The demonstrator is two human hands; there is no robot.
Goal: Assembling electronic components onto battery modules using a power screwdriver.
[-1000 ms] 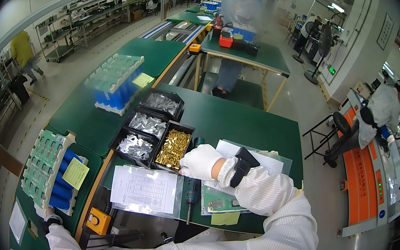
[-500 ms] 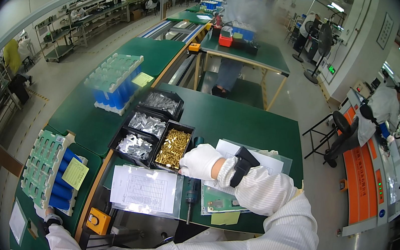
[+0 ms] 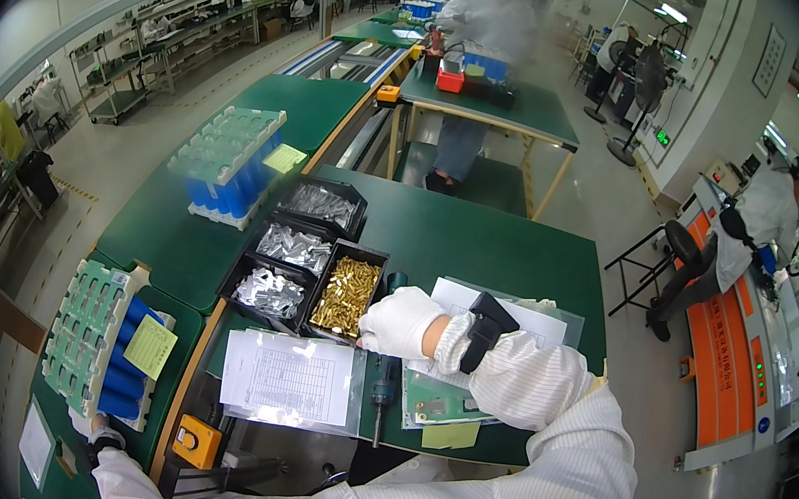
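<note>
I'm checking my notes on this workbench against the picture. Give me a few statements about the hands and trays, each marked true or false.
1. The right hand wears a white glove and rests at the edge of the tray of brass-coloured parts. True.
2. The left hand is reaching into the tray of brass-coloured parts. False: it is down at the lower left, by the green rack over blue boxes.
3. A printed sheet in a clear sleeve lies in front of the trays. True.
4. The black trays of silvery parts sit to the right of the brass-coloured parts. False: they sit to the left.
</note>
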